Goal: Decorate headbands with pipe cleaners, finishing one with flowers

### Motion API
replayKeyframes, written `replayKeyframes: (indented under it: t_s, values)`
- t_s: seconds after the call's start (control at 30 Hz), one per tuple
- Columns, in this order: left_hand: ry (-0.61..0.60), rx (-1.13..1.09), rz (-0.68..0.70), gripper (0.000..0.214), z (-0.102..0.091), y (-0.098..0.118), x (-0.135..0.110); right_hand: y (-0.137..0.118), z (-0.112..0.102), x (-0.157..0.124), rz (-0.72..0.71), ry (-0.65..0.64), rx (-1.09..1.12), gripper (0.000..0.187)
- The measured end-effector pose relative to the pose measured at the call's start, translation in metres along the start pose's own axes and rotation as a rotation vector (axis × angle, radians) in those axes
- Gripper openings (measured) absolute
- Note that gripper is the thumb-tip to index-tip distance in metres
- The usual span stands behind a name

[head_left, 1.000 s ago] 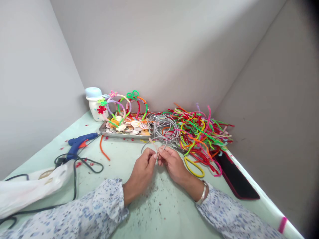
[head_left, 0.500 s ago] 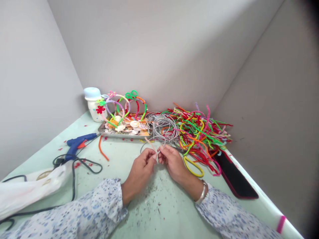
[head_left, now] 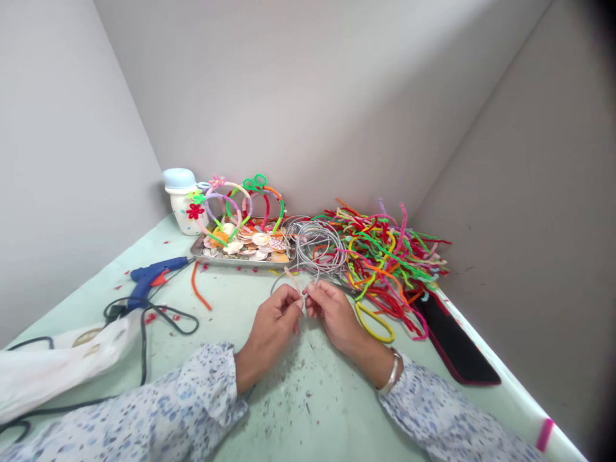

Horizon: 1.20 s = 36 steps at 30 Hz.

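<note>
My left hand (head_left: 276, 319) pinches a pale pink pipe cleaner (head_left: 291, 280), whose free end sticks up above the fingertips. Close beside it, my right hand (head_left: 332, 314) has its thumb and fingers pinched together at the same spot, by a thin grey wire (head_left: 315, 278). The fingertips of both hands almost touch. Just beyond them lies a loose coil of grey wire (head_left: 320, 247). Yellow-handled scissors (head_left: 375, 323) rest near my right wrist, partly under the pile of coloured pipe cleaners (head_left: 385, 250).
A metal tray (head_left: 240, 262) of shells holds pipe-cleaner hoops at the back, beside a white bottle (head_left: 183, 208). To the left are a blue glue gun (head_left: 144, 282), its black cord (head_left: 143, 346) and a white plastic bag (head_left: 72, 369). A dark phone-like slab (head_left: 457, 340) lies right.
Both hands stay close together in nearly the same place. The pink pipe cleaner's tip has tilted slightly more upright, and the view has shifted a little.
</note>
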<state>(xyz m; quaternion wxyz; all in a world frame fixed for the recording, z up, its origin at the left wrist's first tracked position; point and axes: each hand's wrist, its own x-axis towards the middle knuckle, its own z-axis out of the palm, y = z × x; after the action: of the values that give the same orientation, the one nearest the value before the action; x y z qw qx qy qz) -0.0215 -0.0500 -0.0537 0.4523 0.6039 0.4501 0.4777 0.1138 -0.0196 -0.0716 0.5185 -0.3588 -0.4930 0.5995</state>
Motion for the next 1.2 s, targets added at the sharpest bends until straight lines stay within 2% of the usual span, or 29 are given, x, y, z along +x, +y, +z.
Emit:
replayKeyframes:
  t_s: [0.27,0.53,0.77,1.2]
  values:
    - [0.010,-0.077,-0.058,0.008,0.0009,-0.0029,0.0001,0.0013,-0.0035,0.0054,0.017,0.081,0.170,0.025]
    - [0.054,-0.104,-0.068,0.013,0.0026,-0.0020,-0.0005,-0.0004,-0.0020,0.0054,0.039,0.097,0.166,0.028]
    - [0.024,-0.110,-0.022,0.006,0.0006,-0.0020,0.0007,0.0003,-0.0025,0.0048,0.040,0.082,0.166,0.028]
    - [0.010,-0.129,-0.064,0.008,0.0011,-0.0026,0.0013,0.0000,-0.0031,0.0052,0.041,0.085,0.159,0.027]
